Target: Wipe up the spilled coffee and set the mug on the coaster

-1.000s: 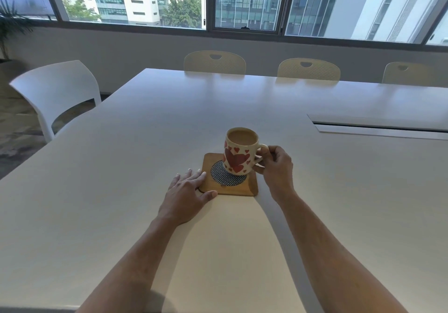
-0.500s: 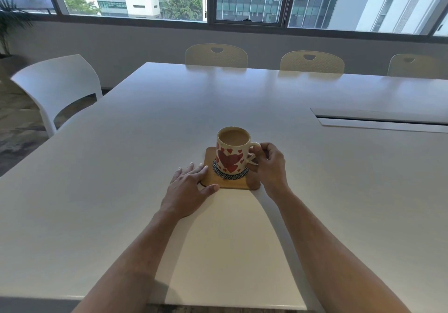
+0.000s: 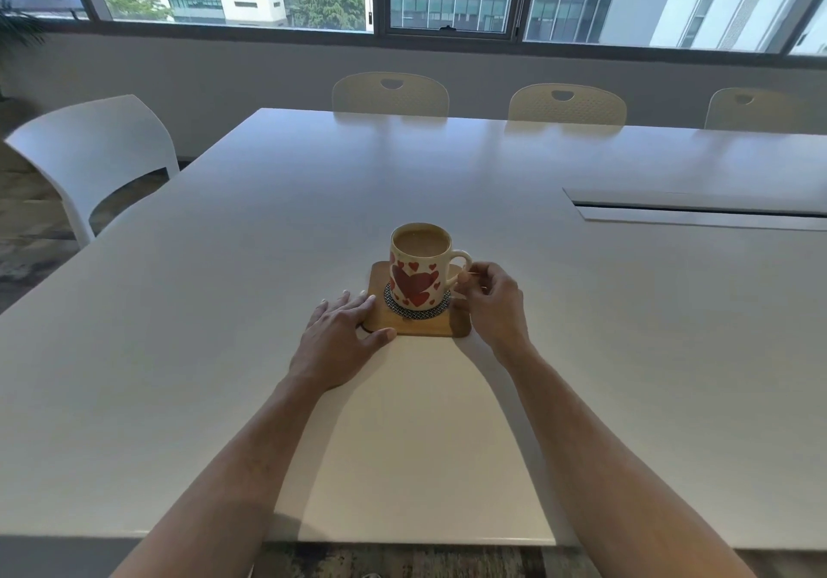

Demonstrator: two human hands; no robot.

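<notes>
Resting mug: heart-print mug, nearly full of milky coffee, stands upright on the round pad of the wooden coaster.
Right grip: right hand with fingers loosely curled just beside the handle, holding nothing (contact unclear).
Left grip: left hand lies flat, fingertips on the coaster's edge.
Risk: a knuckle catching the handle could slop coffee onto the bench.
Second risk: the left grip dragging the coaster would jolt the mug.

The mug hides the middle of the coaster, and the left hand covers its near left corner. The right hand hides the coaster's right edge; whether its fingers touch the handle cannot be told. The far right chair is cut off.
</notes>
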